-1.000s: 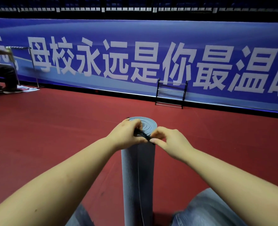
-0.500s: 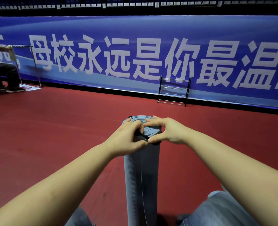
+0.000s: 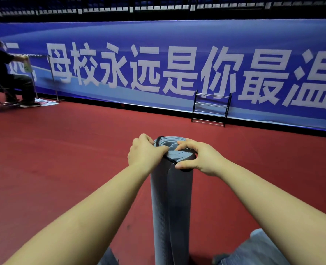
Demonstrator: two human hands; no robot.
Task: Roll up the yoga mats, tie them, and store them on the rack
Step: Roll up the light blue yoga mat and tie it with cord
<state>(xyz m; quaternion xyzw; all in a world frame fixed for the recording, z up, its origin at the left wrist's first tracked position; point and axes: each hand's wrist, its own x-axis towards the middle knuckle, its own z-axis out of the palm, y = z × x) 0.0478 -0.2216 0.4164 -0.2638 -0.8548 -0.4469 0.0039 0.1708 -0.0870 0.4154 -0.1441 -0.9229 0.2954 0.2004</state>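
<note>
**Both hands working a black strap at the top of an upright rolled mat**

While the rolled grey yoga mat (image 3: 170,203) is standing on end on the red floor (image 3: 62,159), the left hand (image 3: 145,153) is curling over the left side of the mat's top rim, its thumb and fingers pinching the black strap (image 3: 172,161) against the mat's edge. The right hand (image 3: 202,157) is sitting on the right side of that same rim, fingers bent, forefinger lying across the spiral end and thumb pressing the strap where it is crossing the mat's near face. That strap is looping round the mat just below its top, showing again at the far left of the rim. Beyond the mat, well apart, a black rack (image 3: 211,109) is standing against the blue banner (image 3: 177,60). Far left of the mat, a seated person (image 3: 9,77) is reaching out one arm.
</note>
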